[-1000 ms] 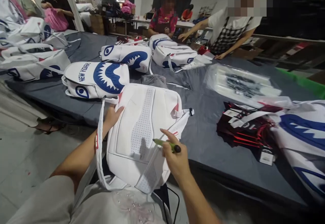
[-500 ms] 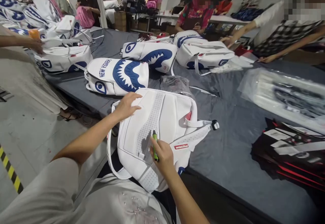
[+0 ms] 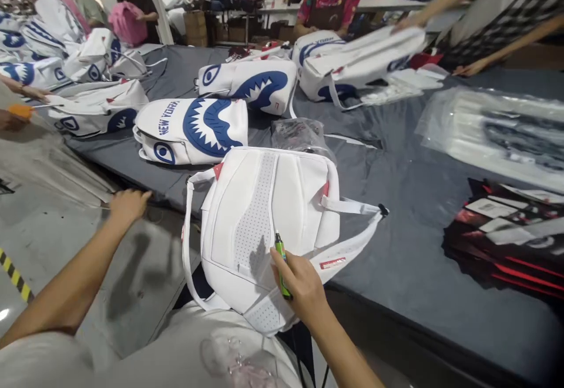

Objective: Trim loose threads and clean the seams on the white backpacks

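Observation:
A white backpack (image 3: 288, 200) lies before me at the table edge, back panel up, with its straps spread to both sides. My right hand (image 3: 299, 285) is closed around a slim green pen-shaped tool (image 3: 281, 259) with black ends, above the lower part of the back panel. Its exact kind does not show. My left hand (image 3: 128, 206) is off the bag, out to the left beside the table edge over the floor. Its fingers look curled together; whatever they may hold is hidden.
A white backpack with a blue shark mouth (image 3: 194, 130) lies just beyond, with several more behind. A clear plastic bag (image 3: 297, 132) touches the far side. Plastic-wrapped goods (image 3: 497, 135) and black-red pieces (image 3: 506, 235) lie right. Co-workers stand around the table.
My left hand has left the backpack's upper left side and swung left past the table edge. My right hand moved slightly right with the green tool. A co-worker across has lifted one white backpack's end.

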{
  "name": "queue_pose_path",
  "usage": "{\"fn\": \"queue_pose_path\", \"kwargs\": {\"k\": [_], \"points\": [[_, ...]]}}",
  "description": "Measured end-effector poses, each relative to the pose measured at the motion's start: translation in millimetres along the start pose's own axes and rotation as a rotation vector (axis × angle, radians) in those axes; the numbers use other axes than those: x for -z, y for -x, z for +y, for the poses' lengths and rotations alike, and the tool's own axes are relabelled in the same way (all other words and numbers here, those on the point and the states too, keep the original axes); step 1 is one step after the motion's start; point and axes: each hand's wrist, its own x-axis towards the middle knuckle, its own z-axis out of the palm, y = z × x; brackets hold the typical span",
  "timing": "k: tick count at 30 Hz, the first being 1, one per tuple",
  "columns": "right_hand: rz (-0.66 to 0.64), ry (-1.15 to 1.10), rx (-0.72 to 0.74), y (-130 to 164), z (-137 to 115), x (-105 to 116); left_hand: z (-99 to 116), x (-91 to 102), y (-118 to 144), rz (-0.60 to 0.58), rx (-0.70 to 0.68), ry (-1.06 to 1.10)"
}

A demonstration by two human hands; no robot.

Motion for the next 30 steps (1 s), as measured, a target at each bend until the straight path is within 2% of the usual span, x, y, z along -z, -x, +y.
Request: {"fn": "queue_pose_path", "kwargs": {"k": [2, 3, 4, 5, 7, 9, 10, 12, 13, 15, 17, 20, 24, 26, 28, 30], "points": [[0.012, 0.037, -0.035, -0.3, -7.4, 6.9, -17.1, 8.5, 11.1, -0.046, 0.029, -0.12], [0.019, 0.054, -0.065, -1.9, -11.1, 8.9, -11.8, 6.1, 15.0, -0.055, -0.015, -0.158], [0.028, 0.071, -0.09, -3.8, -14.3, 10.4, 3.3, -0.3, 18.0, -0.046, -0.11, -0.177], [0.034, 0.087, -0.104, -5.5, -16.7, 11.9, 27.6, -9.9, 20.4, -0.027, -0.261, -0.172], [0.039, 0.111, -0.09, -5.7, -18.9, 16.5, 96.5, -35.1, 23.4, 0.031, -0.72, -0.088], [0.031, 0.148, -0.062, 0.5, -18.1, 24.5, 175.7, -62.6, 24.1, -0.036, -1.216, 0.039], [0.025, 0.174, -0.056, 5.7, -17.2, 29.2, 212.7, -75.7, 23.8, -0.075, -1.412, 0.062], [0.02, 0.217, -0.058, 17.9, -15.7, 37.3, 272.3, -98.4, 22.8, -0.128, -1.649, 0.033], [0.018, 0.226, -0.056, 23.7, -15.3, 39.6, 293.2, -107.5, 22.2, -0.153, -1.708, -0.009], [0.014, 0.222, -0.033, 32.3, -14.3, 40.5, 317.5, -119.8, 20.1, -0.197, -1.759, -0.113], [0.012, 0.215, 0.001, 36.7, -9.6, 41.6, 323.3, -122.1, 15.2, -0.25, -1.773, -0.209], [0.012, 0.236, 0.032, 41.8, 12.4, 62.7, 312.9, -104.0, 2.9, -0.264, -1.708, -0.24], [0.136, 0.363, -0.021, 58.9, 65.7, 122.3, 292.0, -60.0, -3.6, -0.058, -1.426, -0.129], [0.165, 0.368, -0.08, 64.7, 83.9, 138.8, 284.2, -48.4, 5.1, -0.026, -1.384, -0.081], [0.092, 0.329, -0.124, 64.9, 87.0, 135.3, 277.8, -49.7, 18.1, -0.087, -1.414, -0.027], [-0.005, 0.256, -0.126, 64.7, 80.0, 116.7, 272.0, -59.7, 26.4, -0.192, -1.452, 0.011]]}}
